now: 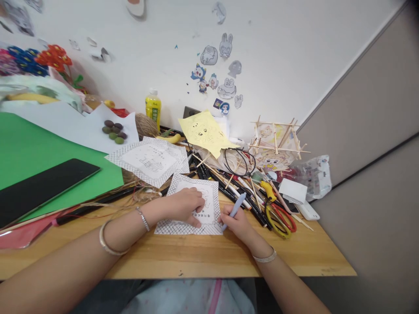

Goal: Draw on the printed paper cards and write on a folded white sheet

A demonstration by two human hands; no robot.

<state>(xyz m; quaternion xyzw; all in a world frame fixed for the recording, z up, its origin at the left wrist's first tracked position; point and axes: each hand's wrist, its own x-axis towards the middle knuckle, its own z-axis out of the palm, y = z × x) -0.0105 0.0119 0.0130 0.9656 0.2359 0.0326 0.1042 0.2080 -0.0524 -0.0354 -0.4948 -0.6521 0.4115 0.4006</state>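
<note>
A square sheet of paper [209, 227] with a cross-hatched border, a drawing and some written characters lies near the front of the wooden table. My left hand [183, 205] rests on it, thumb apart from the slightly bent fingers, covering part of the drawing. At the sheet's lower right corner my right hand [240, 223] is closed around a light blue pen [238, 204]. The pen's tip points down at the border's edge; whether it touches the paper I cannot tell. Just behind is a second sheet with a patterned border [152, 161].
Several black markers [225, 189], wooden sticks and yellow-and-red scissors [278, 222] crowd the right side. Behind them stand a stick-and-paper lantern [275, 144] and a yellow sheet [204, 131]. A black tablet [49, 187] lies on green paper [26, 139] at left, near a yellow bottle [153, 108].
</note>
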